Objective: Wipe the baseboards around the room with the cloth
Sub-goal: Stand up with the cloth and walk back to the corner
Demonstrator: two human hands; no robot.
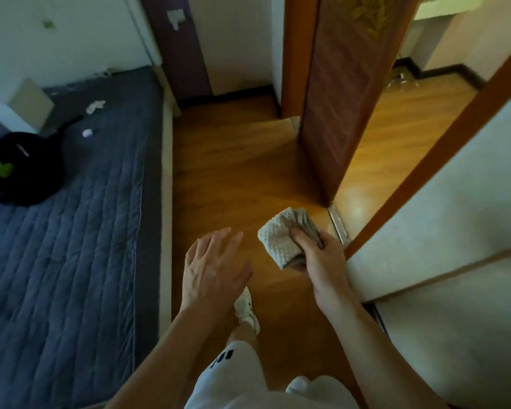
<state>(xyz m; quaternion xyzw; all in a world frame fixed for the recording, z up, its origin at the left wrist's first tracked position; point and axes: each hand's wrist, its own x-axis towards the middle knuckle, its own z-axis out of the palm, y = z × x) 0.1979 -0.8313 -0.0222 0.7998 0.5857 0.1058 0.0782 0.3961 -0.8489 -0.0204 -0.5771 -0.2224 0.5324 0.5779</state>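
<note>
The right hand (pixel 319 261) grips the folded cloth (pixel 279 239) at lower centre, left hand (pixel 213 268) spread empty beside it; the dark baseboard (pixel 230 94) runs crosswise well ahead, upper centre.

- Mattress (pixel 71 231): lying along the left, beside the floor (pixel 233 172), which is running down the middle.
- Bag (pixel 21 169): sitting on the mattress near its left edge. A box (pixel 31 103) is standing behind it, and two scraps (pixel 95 106), possibly tissue, are lying to the right of the box.
- Door (pixel 342 98): standing open ahead on the right, with its near corner meeting the threshold strip (pixel 340 225).
- Baseboard (pixel 227 94): running along the far wall, left of the door.
- Cloth (pixel 281 234): sitting in the right hand (pixel 319 255), just left of the strip.
- Left hand (pixel 213 270): hovering left of the cloth, above a shoe (pixel 247 311).
</note>
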